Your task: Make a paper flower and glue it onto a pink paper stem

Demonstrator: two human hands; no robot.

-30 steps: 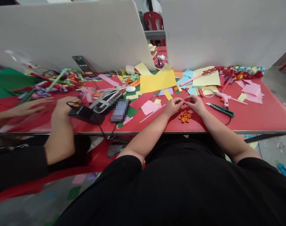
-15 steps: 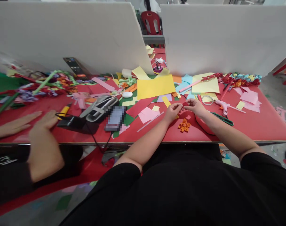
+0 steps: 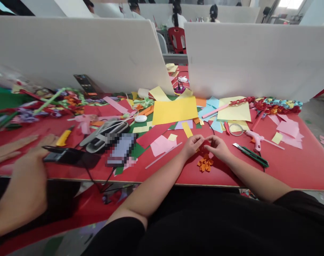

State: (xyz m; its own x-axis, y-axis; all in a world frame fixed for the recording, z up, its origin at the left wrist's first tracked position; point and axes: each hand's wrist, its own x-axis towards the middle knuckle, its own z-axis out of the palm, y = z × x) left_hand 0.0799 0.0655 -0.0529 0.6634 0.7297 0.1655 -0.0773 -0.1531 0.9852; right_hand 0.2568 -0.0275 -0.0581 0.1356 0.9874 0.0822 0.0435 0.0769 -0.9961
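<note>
In the head view, a small red piece of paper (image 3: 206, 144) was held between the left hand (image 3: 192, 146) and the right hand (image 3: 220, 147), right of the centre of the frame; the fingers of both were pinched on its edges, and its exact shape could not be made out against the red desk (image 3: 292, 170). Just below the hands, an orange folded-paper flower (image 3: 205, 164) was seen on the desk. To the right, a green box cutter (image 3: 251, 155) was laid near the right forearm, with a pink glue gun (image 3: 256, 138) and a roll of tape (image 3: 242, 132) above it. Left of the left hand, pink paper (image 3: 160, 145) was spread, and farther left a phone (image 3: 122, 149) was placed. At the left edge, a co-worker's hands (image 3: 46, 143) were rested on the desk, partly blurred.
</note>
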